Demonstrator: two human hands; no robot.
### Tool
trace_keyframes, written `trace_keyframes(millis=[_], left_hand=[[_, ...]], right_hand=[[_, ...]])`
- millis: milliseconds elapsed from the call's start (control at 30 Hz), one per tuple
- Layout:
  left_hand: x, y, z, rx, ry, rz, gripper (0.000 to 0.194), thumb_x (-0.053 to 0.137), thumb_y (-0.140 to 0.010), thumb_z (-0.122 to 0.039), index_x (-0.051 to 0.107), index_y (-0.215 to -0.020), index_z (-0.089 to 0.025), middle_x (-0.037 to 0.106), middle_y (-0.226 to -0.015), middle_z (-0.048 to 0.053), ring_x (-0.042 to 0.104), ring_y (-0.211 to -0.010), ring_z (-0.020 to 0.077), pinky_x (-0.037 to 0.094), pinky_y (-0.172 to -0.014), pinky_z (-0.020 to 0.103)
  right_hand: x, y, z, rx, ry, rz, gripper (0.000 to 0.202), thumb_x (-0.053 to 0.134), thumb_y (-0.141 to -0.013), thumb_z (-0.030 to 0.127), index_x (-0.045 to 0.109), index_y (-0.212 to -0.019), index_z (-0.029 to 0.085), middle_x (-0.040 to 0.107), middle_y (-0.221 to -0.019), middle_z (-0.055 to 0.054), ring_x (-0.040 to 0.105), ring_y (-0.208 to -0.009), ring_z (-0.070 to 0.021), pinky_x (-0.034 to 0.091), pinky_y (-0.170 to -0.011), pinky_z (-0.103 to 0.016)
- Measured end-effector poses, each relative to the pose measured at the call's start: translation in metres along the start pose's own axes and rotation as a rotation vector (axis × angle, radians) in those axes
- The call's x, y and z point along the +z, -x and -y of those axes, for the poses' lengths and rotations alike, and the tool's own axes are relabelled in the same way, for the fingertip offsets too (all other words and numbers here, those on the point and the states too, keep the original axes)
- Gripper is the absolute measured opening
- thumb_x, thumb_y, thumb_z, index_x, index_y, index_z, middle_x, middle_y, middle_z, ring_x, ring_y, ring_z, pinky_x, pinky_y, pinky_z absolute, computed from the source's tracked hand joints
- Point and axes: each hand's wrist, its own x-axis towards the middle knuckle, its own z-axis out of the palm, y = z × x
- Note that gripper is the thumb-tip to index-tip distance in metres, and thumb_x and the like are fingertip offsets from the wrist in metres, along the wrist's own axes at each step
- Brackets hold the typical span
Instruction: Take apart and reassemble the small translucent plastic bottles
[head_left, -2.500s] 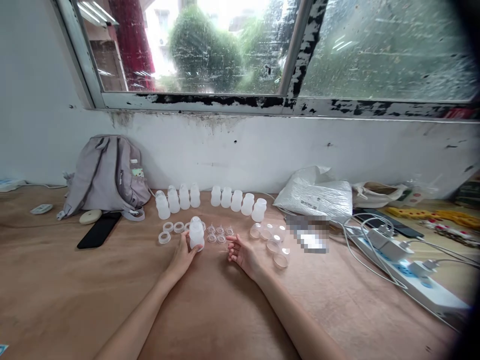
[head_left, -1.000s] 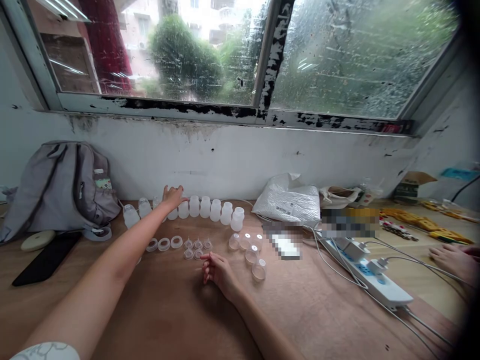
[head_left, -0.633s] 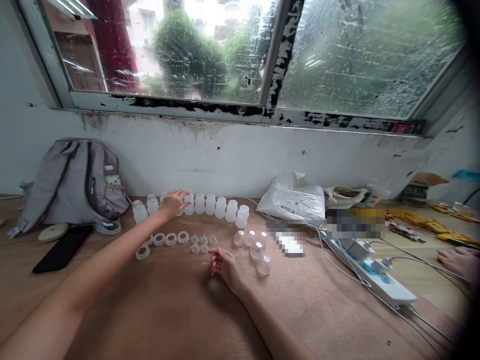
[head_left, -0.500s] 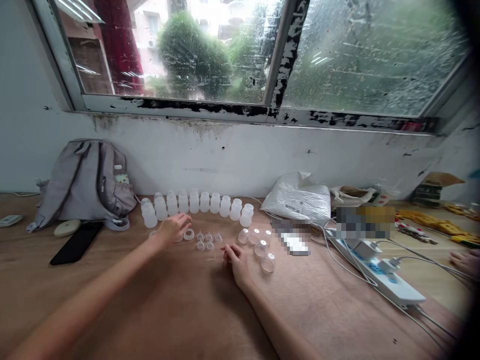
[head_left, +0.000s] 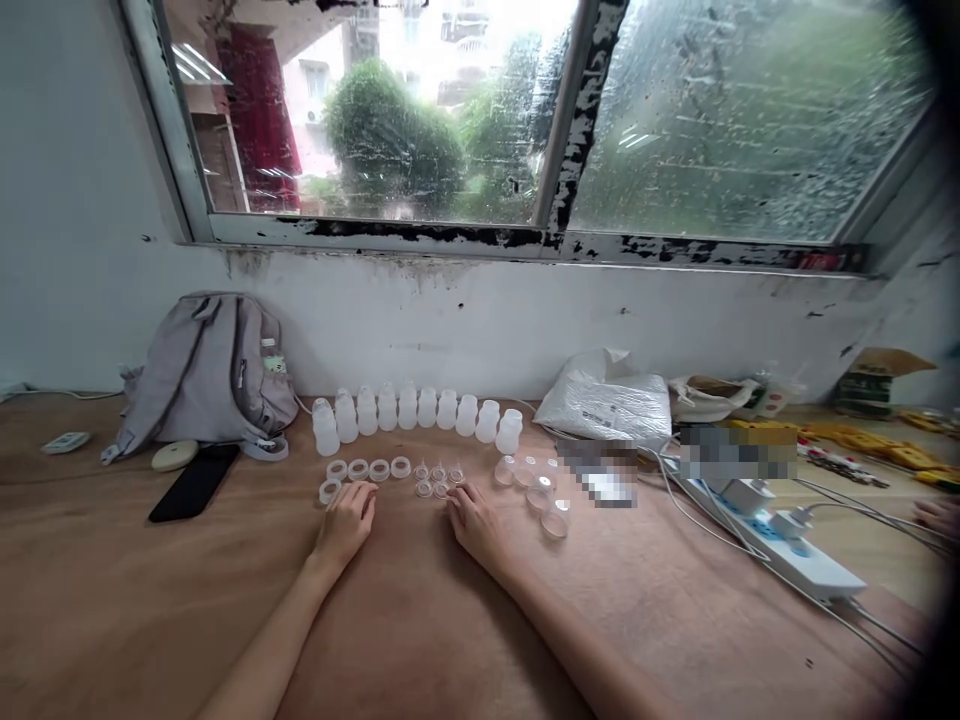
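My left hand [head_left: 346, 522] lies on the table, fingers loosely extended, nothing seen in it, just below a white ring [head_left: 329, 491]. More rings [head_left: 379, 469] form a short row above it. My right hand [head_left: 478, 522] rests palm down, its fingers slightly bent and apart, fingertips beside the small clear teats [head_left: 424, 489]; whether they touch one is unclear. To its right are several clear domed caps [head_left: 555, 520]. Behind everything, several frosted bottles [head_left: 407, 408] stand upright in a curved row.
On the left of the table [head_left: 420, 620] are a grey backpack [head_left: 202, 370], a black phone [head_left: 193, 484] and a round cream object [head_left: 175, 456]. A plastic-wrapped package [head_left: 611, 400] and a white power strip [head_left: 802, 565] with cables lie right. Another person's hand [head_left: 937, 515] shows at the right edge.
My left hand has moved back toward me from the rings, uncovering them. My right hand's fingers are less curled and closer to the teats. The whole view has shifted slightly.
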Motion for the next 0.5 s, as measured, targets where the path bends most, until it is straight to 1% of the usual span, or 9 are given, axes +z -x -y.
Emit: trace_keyframes(millis=[133,200,300,400,500], left_hand=[[-0.002,-0.001,0.012,-0.16,-0.174,-0.083,0.028,0.043,-0.076,-0.019,0.052,-0.102,-0.022,0.054,-0.108,0.007,0.049,-0.098,0.0246,0.038,-0.085,0.038],[-0.003,0.001,0.018,-0.245,-0.248,-0.104,0.03,0.044,-0.076,-0.022,0.051,-0.105,-0.021,0.051,-0.112,0.009,0.049,-0.099,0.026,0.038,-0.083,0.038],[-0.001,0.004,0.026,-0.343,-0.316,-0.113,0.034,0.044,-0.076,-0.026,0.048,-0.108,-0.018,0.05,-0.112,0.012,0.05,-0.095,0.028,0.04,-0.078,0.04],[0.004,0.004,0.034,-0.363,-0.289,-0.113,0.031,0.044,-0.076,-0.026,0.048,-0.105,-0.016,0.055,-0.103,0.012,0.052,-0.089,0.0276,0.042,-0.074,0.039],[0.007,0.001,0.035,-0.298,-0.145,-0.156,0.025,0.045,-0.077,-0.027,0.048,-0.1,-0.019,0.058,-0.095,0.009,0.054,-0.087,0.0252,0.042,-0.078,0.038]], right_hand=[[0.002,-0.001,0.0,-0.036,0.131,0.019,0.025,0.034,-0.084,0.018,0.054,-0.1,0.018,0.052,-0.101,-0.011,0.045,-0.097,-0.0225,0.035,-0.082,-0.036],[0.004,-0.001,-0.002,-0.074,0.175,0.048,0.028,0.035,-0.084,0.018,0.051,-0.107,0.019,0.05,-0.11,-0.011,0.043,-0.103,-0.0233,0.033,-0.087,-0.038],[0.006,0.0,-0.005,-0.107,0.199,0.112,0.032,0.038,-0.084,0.022,0.048,-0.114,0.023,0.045,-0.12,-0.01,0.039,-0.111,-0.0245,0.031,-0.091,-0.04],[0.005,-0.001,-0.006,-0.097,0.161,0.15,0.033,0.04,-0.084,0.023,0.048,-0.116,0.025,0.046,-0.122,-0.009,0.038,-0.113,-0.0245,0.03,-0.092,-0.041],[-0.002,-0.001,-0.002,-0.085,0.063,0.148,0.033,0.042,-0.083,0.022,0.05,-0.114,0.026,0.05,-0.118,-0.008,0.041,-0.11,-0.0232,0.031,-0.091,-0.04]])
